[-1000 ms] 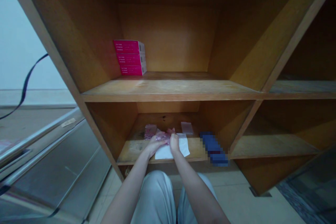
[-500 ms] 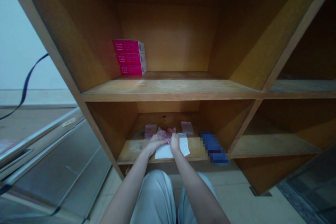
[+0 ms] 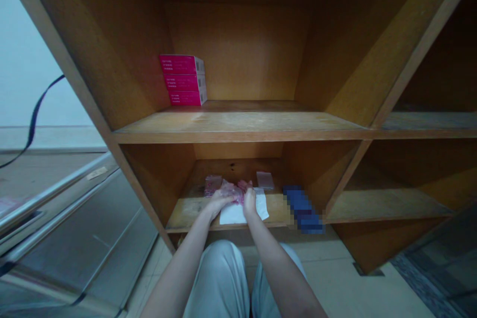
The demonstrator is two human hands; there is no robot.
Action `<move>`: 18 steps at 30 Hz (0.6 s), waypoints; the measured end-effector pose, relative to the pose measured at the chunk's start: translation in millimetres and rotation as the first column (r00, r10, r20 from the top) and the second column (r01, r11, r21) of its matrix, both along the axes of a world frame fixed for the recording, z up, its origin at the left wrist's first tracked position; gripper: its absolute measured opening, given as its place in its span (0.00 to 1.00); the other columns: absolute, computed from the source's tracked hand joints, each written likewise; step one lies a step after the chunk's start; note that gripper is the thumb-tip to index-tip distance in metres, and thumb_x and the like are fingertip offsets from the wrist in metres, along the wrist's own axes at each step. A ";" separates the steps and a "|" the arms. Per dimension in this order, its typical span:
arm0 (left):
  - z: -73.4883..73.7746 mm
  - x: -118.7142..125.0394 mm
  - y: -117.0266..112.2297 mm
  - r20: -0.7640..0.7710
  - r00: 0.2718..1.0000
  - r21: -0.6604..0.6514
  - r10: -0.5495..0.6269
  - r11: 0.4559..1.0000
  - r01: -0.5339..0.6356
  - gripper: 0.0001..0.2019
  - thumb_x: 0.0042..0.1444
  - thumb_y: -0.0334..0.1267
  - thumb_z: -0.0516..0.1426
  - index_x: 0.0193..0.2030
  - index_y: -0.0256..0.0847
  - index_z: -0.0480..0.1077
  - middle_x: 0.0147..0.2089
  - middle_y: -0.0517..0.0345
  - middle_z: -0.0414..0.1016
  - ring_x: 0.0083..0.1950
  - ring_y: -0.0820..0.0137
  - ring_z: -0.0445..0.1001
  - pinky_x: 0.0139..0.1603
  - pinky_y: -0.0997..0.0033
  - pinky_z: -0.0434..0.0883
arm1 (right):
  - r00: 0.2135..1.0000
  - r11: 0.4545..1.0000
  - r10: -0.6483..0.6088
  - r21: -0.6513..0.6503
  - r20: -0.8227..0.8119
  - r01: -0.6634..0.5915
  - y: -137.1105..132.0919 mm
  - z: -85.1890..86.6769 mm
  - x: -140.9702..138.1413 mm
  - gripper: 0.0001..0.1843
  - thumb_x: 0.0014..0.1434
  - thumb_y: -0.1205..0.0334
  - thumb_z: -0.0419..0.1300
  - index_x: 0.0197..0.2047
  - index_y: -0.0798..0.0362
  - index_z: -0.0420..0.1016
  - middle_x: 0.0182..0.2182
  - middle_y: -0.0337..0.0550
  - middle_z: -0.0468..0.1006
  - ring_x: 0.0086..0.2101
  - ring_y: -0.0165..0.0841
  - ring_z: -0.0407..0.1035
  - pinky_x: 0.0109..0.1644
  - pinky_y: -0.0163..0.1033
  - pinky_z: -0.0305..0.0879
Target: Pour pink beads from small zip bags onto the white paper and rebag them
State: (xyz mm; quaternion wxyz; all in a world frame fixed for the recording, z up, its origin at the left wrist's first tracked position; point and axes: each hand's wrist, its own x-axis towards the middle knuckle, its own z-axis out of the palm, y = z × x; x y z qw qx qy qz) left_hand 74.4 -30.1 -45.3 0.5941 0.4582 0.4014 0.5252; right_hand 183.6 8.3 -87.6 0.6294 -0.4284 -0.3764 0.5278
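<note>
Crinkly pink plastic bag (image 3: 231,193) — held betw. L hand (image 3: 219,203) & R hand (image 3: 249,201), over flat white paper (image 3: 234,215) on wood shelf (image 3: 190,213)

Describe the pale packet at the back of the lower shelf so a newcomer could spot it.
In the wooden shelving unit, find the lower shelf, beneath the magenta boxes. Just behind the white sheet lies a small clear packet; unlike the pinkish packet to its left, it looks nearly colourless.
</note>
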 end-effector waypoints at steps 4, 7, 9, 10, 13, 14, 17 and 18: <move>-1.3 -2.7 0.8 0.021 1.000 0.005 0.003 1.000 -0.003 0.21 0.31 0.29 0.65 0.38 0.35 0.71 0.37 0.50 0.75 0.36 0.67 0.72 0.43 0.67 0.64 | 1.000 1.000 0.000 -0.008 -0.002 0.000 0.7 -0.8 0.0 0.26 0.55 0.50 0.37 0.40 0.57 0.69 0.42 0.52 0.74 0.42 0.34 0.69 0.46 0.39 0.63; -1.3 -4.0 0.7 0.018 1.000 -0.003 0.017 1.000 -0.017 0.22 0.30 0.28 0.65 0.38 0.35 0.71 0.37 0.50 0.75 0.36 0.66 0.72 0.44 0.67 0.64 | 1.000 1.000 -0.004 -0.004 0.010 0.004 1.3 -2.1 0.1 0.25 0.55 0.51 0.37 0.40 0.57 0.68 0.42 0.53 0.73 0.42 0.34 0.69 0.45 0.39 0.63; -0.5 -3.9 0.3 0.008 1.000 -0.002 0.027 1.000 -0.027 0.22 0.30 0.28 0.65 0.38 0.35 0.71 0.37 0.50 0.75 0.37 0.66 0.72 0.44 0.67 0.64 | 1.000 1.000 -0.003 -0.003 0.017 0.003 1.4 -2.6 0.1 0.25 0.55 0.52 0.37 0.40 0.57 0.68 0.42 0.53 0.73 0.41 0.34 0.69 0.45 0.38 0.63; -0.1 -3.6 0.0 0.003 0.999 -0.001 0.035 0.999 -0.035 0.22 0.30 0.28 0.65 0.38 0.36 0.71 0.37 0.51 0.75 0.37 0.66 0.72 0.44 0.67 0.64 | 1.000 1.000 -0.003 -0.002 0.021 0.003 1.3 -2.8 0.1 0.25 0.55 0.52 0.37 0.40 0.57 0.68 0.42 0.53 0.73 0.41 0.34 0.69 0.45 0.38 0.64; 1.4 -2.4 -0.5 -0.018 0.998 -0.008 0.060 0.998 -0.061 0.22 0.30 0.27 0.65 0.37 0.36 0.71 0.37 0.51 0.75 0.38 0.66 0.72 0.45 0.67 0.63 | 1.000 1.000 -0.009 0.003 0.013 0.009 0.9 -2.7 -0.1 0.25 0.55 0.52 0.37 0.39 0.57 0.68 0.42 0.53 0.73 0.41 0.34 0.69 0.45 0.38 0.64; 1.7 -2.0 -0.6 -0.022 0.998 -0.010 0.064 0.998 -0.064 0.21 0.30 0.27 0.65 0.37 0.36 0.71 0.36 0.51 0.75 0.38 0.66 0.72 0.46 0.66 0.63 | 1.000 1.000 -0.011 0.007 0.007 0.011 0.8 -2.6 -0.2 0.25 0.55 0.52 0.37 0.39 0.57 0.68 0.42 0.54 0.74 0.41 0.34 0.69 0.44 0.37 0.64; 3.0 -0.3 -0.5 -0.020 0.997 -0.008 0.068 0.998 -0.069 0.21 0.30 0.27 0.64 0.37 0.36 0.72 0.37 0.51 0.75 0.39 0.65 0.72 0.47 0.65 0.63 | 1.000 1.000 -0.017 0.010 -0.007 0.017 0.5 -2.5 -0.7 0.26 0.54 0.49 0.37 0.38 0.56 0.69 0.41 0.53 0.74 0.40 0.34 0.70 0.44 0.37 0.64; 3.6 0.4 -0.4 -0.023 0.997 -0.002 0.071 0.997 -0.071 0.21 0.30 0.27 0.64 0.37 0.35 0.72 0.38 0.51 0.75 0.40 0.64 0.72 0.47 0.64 0.63 | 1.000 1.000 -0.018 0.011 -0.013 0.018 0.5 -2.7 -0.9 0.26 0.54 0.48 0.38 0.37 0.56 0.70 0.40 0.53 0.75 0.40 0.34 0.70 0.43 0.37 0.64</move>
